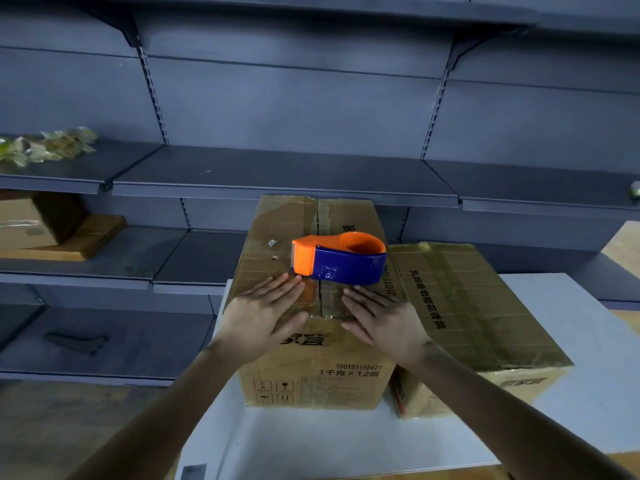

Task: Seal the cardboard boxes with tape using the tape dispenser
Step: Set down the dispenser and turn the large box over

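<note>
Readable print, centre of frame
The centre box (313,382) shows "100101110421" and "1千克×12瓶" on its front face, above four handling pictograms; the right box (478,306) carries a line of Chinese characters, too blurred to read.

I have only the one wide-angle head view, sitting close above and behind the left hand (265,308) and right hand (382,318), facing forward and down over the tabletop (346,441) toward the shelves (277,174) beyond them.
</note>
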Demonstrator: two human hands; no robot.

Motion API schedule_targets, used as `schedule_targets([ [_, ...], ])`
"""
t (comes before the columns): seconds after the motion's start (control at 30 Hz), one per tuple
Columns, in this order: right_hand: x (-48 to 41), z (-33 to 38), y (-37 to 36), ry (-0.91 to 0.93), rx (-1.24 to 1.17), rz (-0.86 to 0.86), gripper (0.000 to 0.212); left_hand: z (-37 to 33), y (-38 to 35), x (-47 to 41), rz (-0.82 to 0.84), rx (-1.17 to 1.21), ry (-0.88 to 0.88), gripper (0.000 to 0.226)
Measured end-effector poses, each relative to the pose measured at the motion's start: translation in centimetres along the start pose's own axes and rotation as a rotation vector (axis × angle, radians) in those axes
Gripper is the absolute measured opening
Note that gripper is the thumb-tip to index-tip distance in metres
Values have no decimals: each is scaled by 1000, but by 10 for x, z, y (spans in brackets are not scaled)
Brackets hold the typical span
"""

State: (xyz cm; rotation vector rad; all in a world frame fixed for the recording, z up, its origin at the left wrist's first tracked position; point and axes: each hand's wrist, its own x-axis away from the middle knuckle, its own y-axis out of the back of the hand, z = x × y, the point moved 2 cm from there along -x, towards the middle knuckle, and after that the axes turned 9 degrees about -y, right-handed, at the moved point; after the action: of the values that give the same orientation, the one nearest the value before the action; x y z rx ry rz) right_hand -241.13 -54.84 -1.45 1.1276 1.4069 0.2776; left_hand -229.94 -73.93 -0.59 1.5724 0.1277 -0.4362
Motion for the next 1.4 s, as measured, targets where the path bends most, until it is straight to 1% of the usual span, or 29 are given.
schedule_targets([
  [0.07,-8,15,1,-62,32,16,41,6,0,-2,-70,177,86,56],
  [0.13,-19,31,1,-120,16,37,38,14,0,-4,-86,241,157,40],
  [0.2,-30,40,3,-216,-27,49,34,27,2,-7,-72,189,217,35],
  [0.27,-41,45,5,-298,-51,45,33,42,5,-9,-19,138,297,37],
  [0.3,-46,49,5,-312,-75,46,33,48,5,-9,2,165,352,39],
  [0.33,-49,51,3,-314,-117,51,32,53,4,-7,5,252,416,40],
  [0.4,-52,56,-3,-310,-224,79,25,55,2,-4,-55,569,553,42],
  [0.43,-51,57,-6,-299,-252,97,24,53,-1,-2,-92,699,595,43],
  [0.47,-48,57,-9,-280,-248,105,26,51,-3,-1,-104,761,612,44],
  [0.5,-44,57,-11,-252,-227,100,29,49,-5,0,-94,773,612,45],
  [0.57,-40,53,-11,-211,-218,92,34,45,-7,3,-87,737,604,45],
  [0.67,-34,48,-11,-157,-301,62,32,29,-6,15,-126,652,631,45],
  [0.77,-27,42,-11,-79,-414,50,30,6,-3,29,-140,513,719,47],
  [0.87,-32,27,-6,1,-514,131,30,-31,-2,40,-47,254,839,50],
  [0.9,-36,21,-5,13,-519,160,29,-47,-1,40,-21,194,850,52],
  [0.97,-50,7,-3,-37,-522,215,24,-82,0,35,-19,240,871,62],
  [1.0,-58,0,-2,-91,-527,261,22,-95,1,32,18,273,845,67],
  [1.07,-66,-5,3,-196,-525,408,20,-107,3,26,88,243,742,75],
  [1.1,-68,-4,5,-226,-470,460,21,-103,6,26,96,211,674,76],
  [1.17,-64,10,10,-271,-317,480,27,-82,17,30,92,143,503,70],
  [1.23,-54,34,14,-360,-267,523,39,-48,25,39,80,150,389,58],
  [1.27,-48,46,14,-401,-274,570,53,-26,28,44,103,126,383,57],
  [1.3,-42,57,13,-413,-279,637,73,-6,30,49,156,63,409,64],
  [1.37,-32,75,14,-345,-224,798,112,25,28,55,303,-110,473,79],
  [1.4,-27,79,14,-303,-181,849,123,32,24,56,355,-153,491,81],
])
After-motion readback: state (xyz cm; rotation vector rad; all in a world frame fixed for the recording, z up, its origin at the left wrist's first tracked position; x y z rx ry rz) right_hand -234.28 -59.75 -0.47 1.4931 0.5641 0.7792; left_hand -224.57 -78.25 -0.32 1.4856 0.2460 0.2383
